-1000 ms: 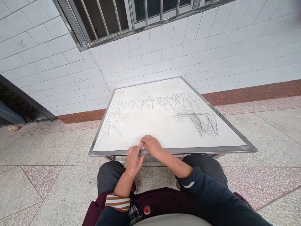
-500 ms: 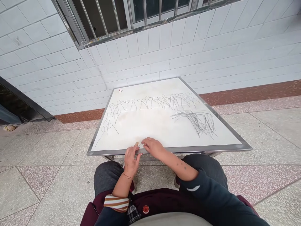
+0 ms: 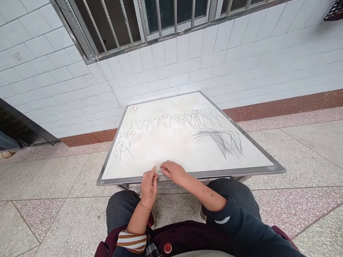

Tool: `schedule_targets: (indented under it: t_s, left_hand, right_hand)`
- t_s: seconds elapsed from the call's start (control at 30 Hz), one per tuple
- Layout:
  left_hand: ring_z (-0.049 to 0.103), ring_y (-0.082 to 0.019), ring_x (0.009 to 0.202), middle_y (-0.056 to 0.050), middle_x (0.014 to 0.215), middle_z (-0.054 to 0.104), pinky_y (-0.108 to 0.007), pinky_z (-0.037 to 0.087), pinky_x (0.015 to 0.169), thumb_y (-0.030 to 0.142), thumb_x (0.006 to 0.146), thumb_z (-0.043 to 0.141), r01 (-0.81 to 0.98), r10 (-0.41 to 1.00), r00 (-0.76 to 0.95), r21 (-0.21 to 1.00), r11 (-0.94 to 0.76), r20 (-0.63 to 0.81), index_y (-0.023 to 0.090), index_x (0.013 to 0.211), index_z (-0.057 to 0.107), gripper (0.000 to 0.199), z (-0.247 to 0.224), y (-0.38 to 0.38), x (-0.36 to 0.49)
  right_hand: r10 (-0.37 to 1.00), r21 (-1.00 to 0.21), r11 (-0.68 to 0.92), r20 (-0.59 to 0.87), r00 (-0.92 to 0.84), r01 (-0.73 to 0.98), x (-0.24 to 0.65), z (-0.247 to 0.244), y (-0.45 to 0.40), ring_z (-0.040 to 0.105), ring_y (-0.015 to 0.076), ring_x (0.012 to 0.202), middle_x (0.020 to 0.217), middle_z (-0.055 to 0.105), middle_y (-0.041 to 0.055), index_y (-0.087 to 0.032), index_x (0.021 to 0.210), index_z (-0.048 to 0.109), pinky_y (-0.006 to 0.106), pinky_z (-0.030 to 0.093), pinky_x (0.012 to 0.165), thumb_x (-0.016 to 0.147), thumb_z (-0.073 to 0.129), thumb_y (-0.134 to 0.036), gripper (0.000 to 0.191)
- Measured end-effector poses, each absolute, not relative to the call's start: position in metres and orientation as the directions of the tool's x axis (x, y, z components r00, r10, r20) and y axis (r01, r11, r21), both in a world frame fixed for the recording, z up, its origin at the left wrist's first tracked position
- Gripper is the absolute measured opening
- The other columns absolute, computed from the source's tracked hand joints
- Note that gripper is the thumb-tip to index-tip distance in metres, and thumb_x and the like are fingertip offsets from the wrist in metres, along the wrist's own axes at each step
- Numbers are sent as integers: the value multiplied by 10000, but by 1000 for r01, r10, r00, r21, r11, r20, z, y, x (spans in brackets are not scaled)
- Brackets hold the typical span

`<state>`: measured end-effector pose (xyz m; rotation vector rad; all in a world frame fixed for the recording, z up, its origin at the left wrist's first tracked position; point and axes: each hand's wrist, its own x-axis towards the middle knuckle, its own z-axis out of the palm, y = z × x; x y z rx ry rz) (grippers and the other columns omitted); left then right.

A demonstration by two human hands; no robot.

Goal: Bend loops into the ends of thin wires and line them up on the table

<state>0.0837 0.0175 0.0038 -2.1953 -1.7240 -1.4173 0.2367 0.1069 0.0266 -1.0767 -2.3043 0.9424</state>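
Note:
A thin dark strand (image 3: 158, 171) runs between my two hands at the near edge of the white table (image 3: 171, 150). My left hand (image 3: 149, 182) is closed, thumb against fingers, on one end of it, over the metal rim. Just to the right, my right hand (image 3: 172, 170) pinches the other end, low over the tabletop. Several looped strands (image 3: 166, 122) lie in a row across the middle of the table and down its left side. A loose bundle of straighter dark strands (image 3: 223, 141) lies on the right.
A small red and white object (image 3: 135, 108) sits near the table's far left corner. Behind the table stands a white tiled wall (image 3: 150, 80) with a barred window (image 3: 171, 18). My knees are under the near edge.
My left hand's fingers have closed together on the strand, and its curve between my hands has flattened. The view has tilted slightly, so the table appears a little lower.

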Motion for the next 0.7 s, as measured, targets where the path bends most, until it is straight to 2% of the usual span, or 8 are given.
schedule_targets:
  t_s: [0.13, 0.27, 0.37, 0.43, 0.53, 0.63, 0.7]
  left_hand:
    - [573, -185, 868, -46, 893, 642, -385, 491, 810, 148, 894, 493, 694, 756, -102, 591, -411, 646, 249, 1290, 476, 409, 10, 24, 85]
    - [584, -199, 932, -57, 934, 636, -408, 487, 862, 216, 864, 555, 560, 777, -212, 725, -401, 593, 248, 1207, 554, 345, 15, 31, 91]
    - [561, -211, 1041, -86, 1101, 572, -408, 468, 909, 270, 849, 587, 407, 789, -350, 840, -358, 505, 253, 1299, 475, 463, 26, 43, 95]
    - [573, -204, 1018, -78, 1042, 579, -400, 475, 892, 298, 868, 565, 271, 819, -394, 904, -330, 417, 247, 1374, 377, 542, 39, 56, 96]
    - [607, -192, 921, -40, 856, 605, -389, 500, 833, 346, 907, 496, 59, 891, -349, 955, -289, 291, 218, 1408, 316, 547, 59, 76, 95]
    - [604, -178, 914, -31, 857, 616, -360, 493, 832, 344, 885, 544, -103, 939, -276, 965, -240, 204, 218, 1384, 368, 544, 72, 93, 94]
    - [593, -145, 871, -6, 832, 615, -321, 470, 849, 301, 840, 621, -181, 955, -249, 961, -212, 164, 227, 1353, 422, 555, 74, 102, 95]
  right_hand:
    - [775, -853, 342, 19, -632, 394, 236, 30, 109, 637, 147, 772, 864, 680, 38, -174, 1064, 587, 252, 463, 696, 944, 447, -292, 219]
    - [749, -943, 213, -11, -663, 257, 234, 33, 114, 649, 107, 760, 952, 688, 46, -169, 1162, 518, 204, 480, 639, 965, 366, -292, 278]
    - [794, -1000, 29, 19, -607, 7, 227, 44, 124, 604, 95, 651, 897, 668, 40, -166, 1066, 542, 204, 470, 589, 934, 406, -384, 289]
    - [844, -990, -37, 41, -535, -135, 220, 55, 133, 543, 89, 546, 821, 646, 19, -177, 961, 543, 209, 438, 515, 883, 474, -438, 281]
    - [902, -990, 90, 126, -414, -104, 211, 74, 146, 506, 107, 498, 692, 609, -19, -208, 887, 523, 226, 403, 482, 870, 470, -432, 230]
    - [920, -942, 317, 277, -278, 107, 206, 85, 156, 505, 132, 530, 582, 536, -46, -233, 876, 527, 249, 391, 548, 892, 423, -382, 183]
    - [913, -889, 390, 340, -225, 240, 207, 84, 160, 484, 139, 531, 578, 511, -48, -242, 884, 531, 257, 364, 558, 895, 409, -359, 170]
